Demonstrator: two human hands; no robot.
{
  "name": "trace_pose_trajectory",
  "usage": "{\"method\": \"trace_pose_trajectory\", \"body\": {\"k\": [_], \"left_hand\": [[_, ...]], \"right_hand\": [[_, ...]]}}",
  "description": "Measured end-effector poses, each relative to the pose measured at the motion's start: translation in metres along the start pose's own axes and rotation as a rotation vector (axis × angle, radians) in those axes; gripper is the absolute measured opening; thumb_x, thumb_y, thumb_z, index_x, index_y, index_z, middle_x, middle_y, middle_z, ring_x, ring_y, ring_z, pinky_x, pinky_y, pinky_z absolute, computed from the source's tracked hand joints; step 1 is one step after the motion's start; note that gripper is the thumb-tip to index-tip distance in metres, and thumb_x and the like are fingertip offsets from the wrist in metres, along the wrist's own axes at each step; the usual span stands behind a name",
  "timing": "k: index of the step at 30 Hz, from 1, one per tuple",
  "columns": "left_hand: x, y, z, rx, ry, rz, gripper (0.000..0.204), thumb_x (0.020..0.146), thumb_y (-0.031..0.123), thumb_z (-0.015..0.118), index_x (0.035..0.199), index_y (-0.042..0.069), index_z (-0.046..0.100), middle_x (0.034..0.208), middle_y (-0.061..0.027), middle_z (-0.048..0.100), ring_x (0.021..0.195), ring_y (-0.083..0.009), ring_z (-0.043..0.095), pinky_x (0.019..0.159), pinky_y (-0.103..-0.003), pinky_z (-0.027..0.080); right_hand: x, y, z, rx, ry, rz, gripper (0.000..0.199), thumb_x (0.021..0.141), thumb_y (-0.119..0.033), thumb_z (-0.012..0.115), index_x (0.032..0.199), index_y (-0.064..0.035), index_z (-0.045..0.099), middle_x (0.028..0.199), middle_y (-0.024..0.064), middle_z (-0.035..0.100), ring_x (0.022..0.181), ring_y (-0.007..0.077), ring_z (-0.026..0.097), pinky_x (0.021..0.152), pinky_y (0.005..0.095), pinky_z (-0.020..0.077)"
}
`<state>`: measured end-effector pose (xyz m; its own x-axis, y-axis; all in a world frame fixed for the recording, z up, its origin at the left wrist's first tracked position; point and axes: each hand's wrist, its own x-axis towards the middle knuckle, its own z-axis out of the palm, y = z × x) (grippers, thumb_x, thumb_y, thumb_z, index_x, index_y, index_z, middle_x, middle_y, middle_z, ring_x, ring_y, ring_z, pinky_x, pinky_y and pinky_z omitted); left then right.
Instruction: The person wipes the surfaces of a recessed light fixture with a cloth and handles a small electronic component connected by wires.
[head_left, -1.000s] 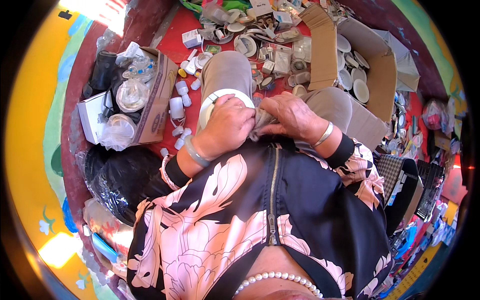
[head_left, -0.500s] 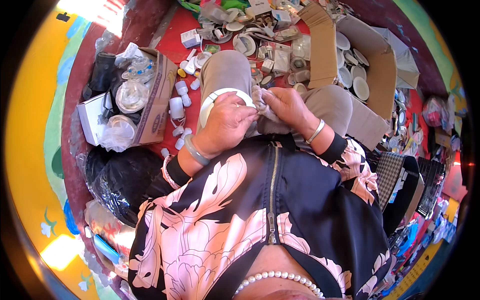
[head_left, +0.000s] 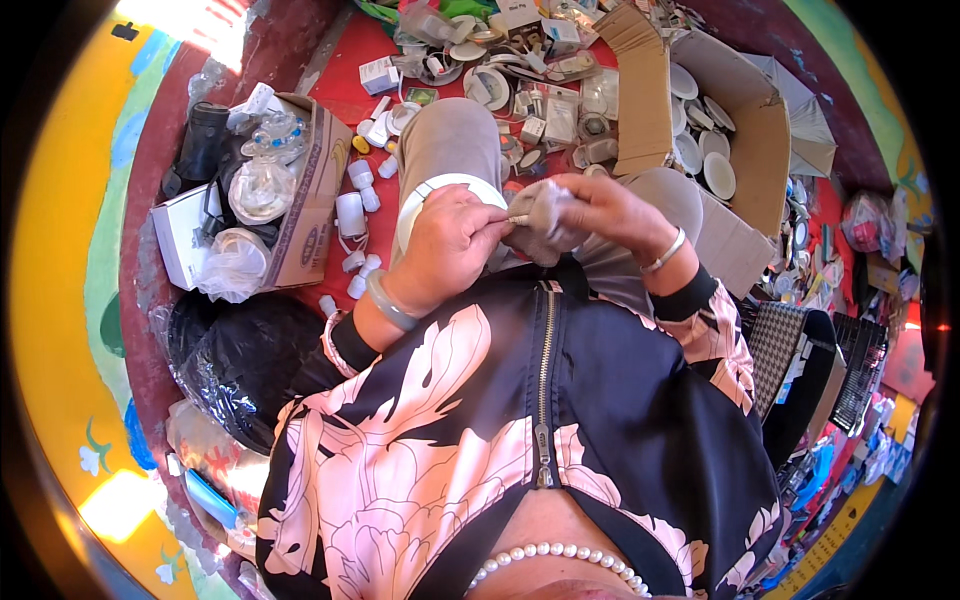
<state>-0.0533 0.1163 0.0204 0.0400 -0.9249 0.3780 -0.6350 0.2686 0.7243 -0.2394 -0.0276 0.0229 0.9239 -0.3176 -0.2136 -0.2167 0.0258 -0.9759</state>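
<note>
Over my left knee, my left hand [head_left: 452, 238] is closed, its thumb and fingertips pinching a thin white cord [head_left: 519, 219]. Beneath that hand rests a white round disc with a raised rim [head_left: 408, 212], much like a flat lamp; the hand covers most of it, and whether the cord joins it I cannot tell. My right hand [head_left: 618, 218] grips a grey-beige cloth [head_left: 545, 208], bunched around the cord's free end just beside my left fingertips.
An open carton [head_left: 312, 190] of plastic-wrapped items stands at the left, above a black plastic bag [head_left: 225, 350]. White bulbs [head_left: 350, 212] lie by my left knee. Another carton [head_left: 755, 130] at the right holds white discs. Mixed small goods [head_left: 540, 90] cover the red floor ahead.
My right hand has shifted slightly right and turned, with the cloth now opened out and raised between the hands. The cord's end now shows at my left fingertips. My left hand has barely moved.
</note>
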Motion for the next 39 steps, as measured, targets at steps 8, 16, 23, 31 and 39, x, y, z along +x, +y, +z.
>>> {"method": "trace_pose_trajectory", "body": {"k": [8, 16, 23, 31, 39], "left_hand": [[0.015, -0.005, -0.006, 0.079, -0.203, 0.073, 0.017, 0.076, 0.007, 0.062, 0.092, 0.001, 0.063, 0.074, -0.0125, 0.057, 0.073, -0.0309, 0.055, 0.072, -0.038, 0.043], [0.011, -0.002, 0.001, 0.047, -0.076, 0.144, 0.012, 0.074, 0.006, 0.065, 0.085, 0.001, 0.067, 0.074, -0.0123, 0.060, 0.077, -0.0280, 0.058, 0.077, -0.037, 0.044], [0.006, -0.006, 0.001, 0.011, -0.011, 0.135, 0.010, 0.077, 0.004, 0.063, 0.086, 0.000, 0.066, 0.071, -0.0102, 0.061, 0.067, -0.0257, 0.058, 0.073, -0.036, 0.045], [0.009, -0.002, -0.003, -0.079, -0.090, -0.054, 0.011, 0.081, 0.005, 0.058, 0.089, -0.002, 0.061, 0.070, -0.0121, 0.057, 0.064, -0.0269, 0.057, 0.066, -0.036, 0.044], [0.028, 0.008, -0.008, -0.010, -0.276, 0.022, 0.019, 0.081, 0.013, 0.061, 0.092, -0.002, 0.059, 0.079, -0.0170, 0.059, 0.077, -0.0342, 0.056, 0.068, -0.040, 0.043]], "right_hand": [[-0.003, -0.004, 0.029, -0.372, 0.285, -0.227, 0.017, 0.086, -0.014, 0.058, 0.100, -0.0038, 0.059, 0.086, 0.0107, 0.063, 0.074, 0.0170, 0.058, 0.067, 0.0298, 0.0459], [0.015, 0.017, 0.034, 0.404, 0.440, 0.115, 0.021, 0.092, -0.018, 0.054, 0.094, 0.0016, 0.061, 0.079, 0.0022, 0.062, 0.064, 0.0083, 0.053, 0.057, 0.0245, 0.0446], [0.005, 0.010, 0.011, 0.491, 0.297, 0.209, 0.022, 0.092, -0.019, 0.054, 0.103, -0.0012, 0.060, 0.088, 0.0002, 0.061, 0.077, 0.0071, 0.055, 0.068, 0.0236, 0.0455], [-0.009, 0.006, 0.020, 0.000, 0.206, -0.114, 0.026, 0.083, -0.008, 0.060, 0.109, -0.0019, 0.057, 0.093, 0.0007, 0.059, 0.088, 0.0073, 0.052, 0.080, 0.0251, 0.0435], [-0.005, 0.014, 0.025, 0.001, 0.313, -0.223, 0.022, 0.090, -0.020, 0.057, 0.103, -0.0025, 0.060, 0.085, 0.0018, 0.062, 0.080, 0.0076, 0.053, 0.072, 0.0249, 0.0457]]}}
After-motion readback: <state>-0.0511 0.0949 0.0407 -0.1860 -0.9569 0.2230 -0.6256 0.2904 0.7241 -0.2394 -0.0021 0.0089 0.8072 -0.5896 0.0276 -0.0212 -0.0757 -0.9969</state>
